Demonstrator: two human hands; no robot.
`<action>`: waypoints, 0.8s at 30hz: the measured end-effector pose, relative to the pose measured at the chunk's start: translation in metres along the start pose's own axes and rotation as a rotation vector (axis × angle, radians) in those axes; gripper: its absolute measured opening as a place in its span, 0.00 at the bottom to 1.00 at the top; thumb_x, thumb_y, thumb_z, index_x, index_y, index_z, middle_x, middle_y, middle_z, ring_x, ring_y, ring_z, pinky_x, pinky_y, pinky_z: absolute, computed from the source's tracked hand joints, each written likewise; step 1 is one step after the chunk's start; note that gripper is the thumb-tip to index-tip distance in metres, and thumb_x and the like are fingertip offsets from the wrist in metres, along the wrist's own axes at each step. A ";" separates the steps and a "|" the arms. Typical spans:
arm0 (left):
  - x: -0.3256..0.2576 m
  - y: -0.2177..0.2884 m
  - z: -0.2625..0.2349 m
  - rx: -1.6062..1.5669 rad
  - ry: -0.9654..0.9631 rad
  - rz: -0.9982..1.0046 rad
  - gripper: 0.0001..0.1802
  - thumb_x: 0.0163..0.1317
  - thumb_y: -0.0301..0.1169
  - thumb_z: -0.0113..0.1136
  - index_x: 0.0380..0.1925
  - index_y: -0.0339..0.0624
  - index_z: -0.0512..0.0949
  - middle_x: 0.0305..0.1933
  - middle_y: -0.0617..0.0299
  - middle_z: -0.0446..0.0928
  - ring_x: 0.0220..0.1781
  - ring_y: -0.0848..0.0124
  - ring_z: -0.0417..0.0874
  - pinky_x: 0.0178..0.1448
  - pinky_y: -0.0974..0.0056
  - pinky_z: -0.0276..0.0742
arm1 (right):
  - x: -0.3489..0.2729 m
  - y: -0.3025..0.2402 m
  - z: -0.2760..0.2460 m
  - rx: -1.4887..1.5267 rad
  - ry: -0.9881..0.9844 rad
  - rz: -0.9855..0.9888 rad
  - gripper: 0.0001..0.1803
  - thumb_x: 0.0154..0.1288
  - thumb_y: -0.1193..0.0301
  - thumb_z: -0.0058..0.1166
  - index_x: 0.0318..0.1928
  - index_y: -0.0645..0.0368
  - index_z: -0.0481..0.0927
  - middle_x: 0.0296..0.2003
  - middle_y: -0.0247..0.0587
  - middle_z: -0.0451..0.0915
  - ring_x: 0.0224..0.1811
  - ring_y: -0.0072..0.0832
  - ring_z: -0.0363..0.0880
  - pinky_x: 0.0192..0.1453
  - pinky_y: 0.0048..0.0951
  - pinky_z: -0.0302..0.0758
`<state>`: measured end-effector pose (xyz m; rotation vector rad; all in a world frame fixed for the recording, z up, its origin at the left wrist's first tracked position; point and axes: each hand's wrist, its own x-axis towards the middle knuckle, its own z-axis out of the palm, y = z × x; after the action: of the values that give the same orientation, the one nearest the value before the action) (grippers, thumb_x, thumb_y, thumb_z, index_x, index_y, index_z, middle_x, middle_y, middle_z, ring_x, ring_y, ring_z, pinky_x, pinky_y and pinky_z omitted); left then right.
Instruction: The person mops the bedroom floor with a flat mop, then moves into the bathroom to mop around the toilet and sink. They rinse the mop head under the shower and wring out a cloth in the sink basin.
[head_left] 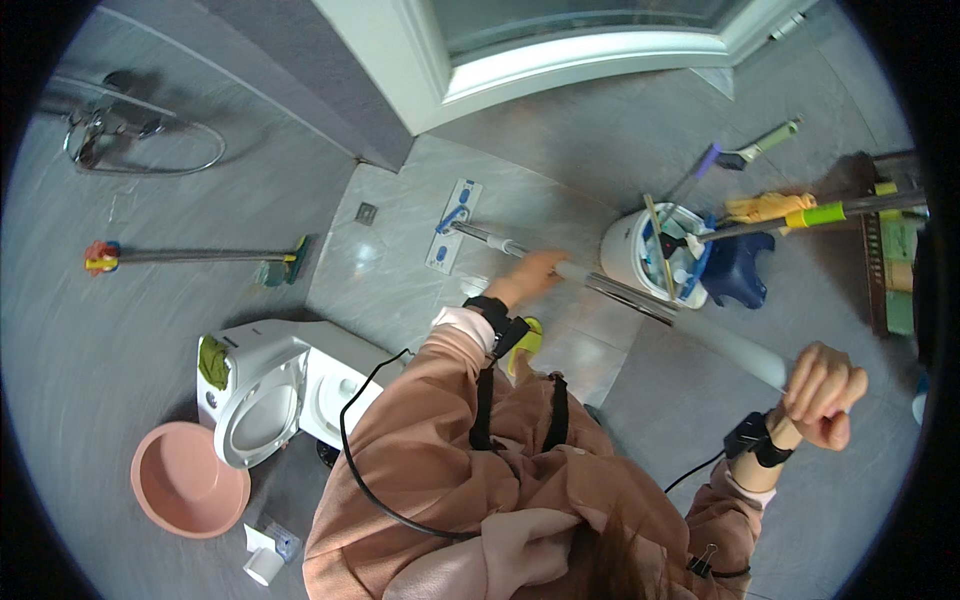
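Observation:
A flat mop (735, 347) with a silver and whitish pole stretches across in front of me. My right hand (825, 393) is closed round the pole's upper end, at the right. Lower down the pole, my left hand (530, 278) is wrapped round it, with its fingers partly hidden. The mop's white rectangular head (440, 252), with blue fittings, lies flat on the grey tiled floor. A small floor drain (366, 213) is to the left of the mop head.
Right of the pole stands a white bucket (622, 252) holding bottles and brushes, beside a dark blue stool (742, 272). A toilet (320, 385) with its lid up, a pink basin (190, 480) and a long-handled brush (200, 256) are at left. A white-framed door (590, 72) is ahead.

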<state>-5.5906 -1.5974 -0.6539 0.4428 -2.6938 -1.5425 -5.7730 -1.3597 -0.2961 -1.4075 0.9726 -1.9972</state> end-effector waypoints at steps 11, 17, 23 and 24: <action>-0.120 -0.153 -0.092 0.165 0.520 -0.333 0.13 0.44 0.17 0.57 0.32 0.40 0.75 0.39 0.49 0.75 0.47 0.49 0.73 0.51 0.55 0.69 | 0.024 0.148 0.118 0.202 -0.316 0.239 0.14 0.59 0.63 0.48 0.21 0.56 0.70 0.21 0.35 0.74 0.23 0.32 0.74 0.29 0.32 0.71; -0.109 -0.111 -0.102 0.243 0.341 -0.251 0.13 0.44 0.26 0.61 0.34 0.40 0.76 0.38 0.48 0.77 0.45 0.49 0.75 0.50 0.55 0.71 | 0.013 0.111 0.112 0.070 -0.075 0.197 0.17 0.60 0.61 0.49 0.20 0.55 0.67 0.17 0.35 0.71 0.19 0.30 0.70 0.28 0.33 0.68; -0.023 0.021 -0.030 0.089 -0.059 0.113 0.15 0.49 0.36 0.64 0.34 0.39 0.76 0.37 0.49 0.78 0.42 0.49 0.77 0.45 0.54 0.72 | -0.008 -0.035 0.018 -0.020 0.170 -0.028 0.12 0.60 0.61 0.45 0.25 0.51 0.63 0.13 0.26 0.69 0.09 0.14 0.65 0.15 0.19 0.66; -0.013 0.045 -0.009 0.090 -0.039 0.165 0.16 0.50 0.38 0.64 0.34 0.40 0.76 0.36 0.49 0.78 0.41 0.50 0.77 0.43 0.53 0.72 | -0.018 -0.067 0.009 -0.136 0.199 -0.049 0.10 0.60 0.62 0.44 0.25 0.51 0.63 0.12 0.25 0.69 0.09 0.13 0.65 0.16 0.17 0.65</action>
<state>-5.5877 -1.5806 -0.6090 0.1880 -2.7565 -1.4069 -5.7582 -1.3074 -0.2516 -1.3314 1.1903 -2.1758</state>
